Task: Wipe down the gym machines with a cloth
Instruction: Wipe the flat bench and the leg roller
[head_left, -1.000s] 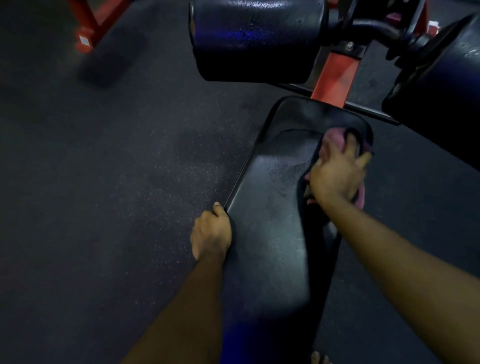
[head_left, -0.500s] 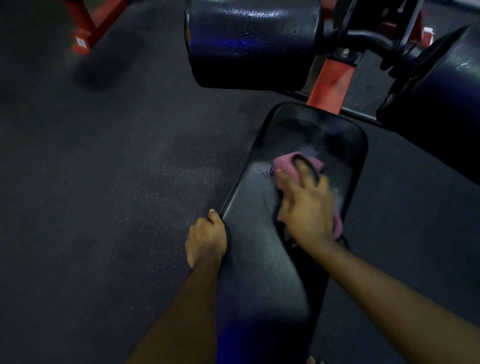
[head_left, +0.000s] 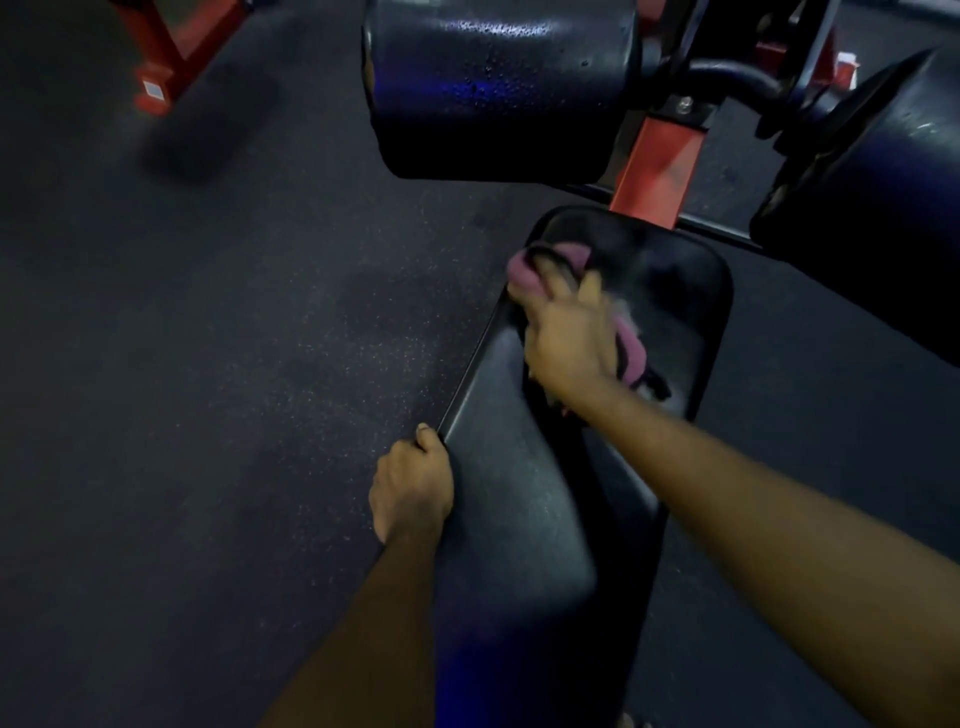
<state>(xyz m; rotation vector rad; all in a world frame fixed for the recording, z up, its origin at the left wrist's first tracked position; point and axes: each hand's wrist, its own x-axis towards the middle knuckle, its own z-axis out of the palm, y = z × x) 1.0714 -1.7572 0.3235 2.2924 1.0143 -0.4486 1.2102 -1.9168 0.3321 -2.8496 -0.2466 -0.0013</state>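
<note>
Plainly, the right hand (head_left: 566, 338) lay on top of a bunched pink cloth (head_left: 631, 351), fingers bent over it and pressing it onto the far end of the black padded bench (head_left: 519, 519), close to the pad's left edge. Motion blur hid the exact lie of the fingertips. A dark strap (head_left: 550, 255) looped across the cloth by the fingers, and what it belonged to could not be made out. The left hand (head_left: 413, 486) gripped the bench's left edge nearer the person, thumb on top and fingers curled under, apparently bracing. Beyond the cloth a red frame post (head_left: 657, 166) rose at the bench's head, with a dark roller pad (head_left: 498, 88) to its left, beaded with droplets, and a second roller pad (head_left: 857, 171) to its right. Speckled rubber floor (head_left: 208, 364) lay all around, and a red frame foot (head_left: 166, 57) stood well apart at the upper left. Wiping of the bench looked part done, with the rollers not yet dried. The risks seemed small but real. With the cloth so near the edge, a firm stroke could carry it off onto the floor. The loose strap could snag on the frame, a long push could drive knuckles into the post, and the dim light could hide streaks.
</note>
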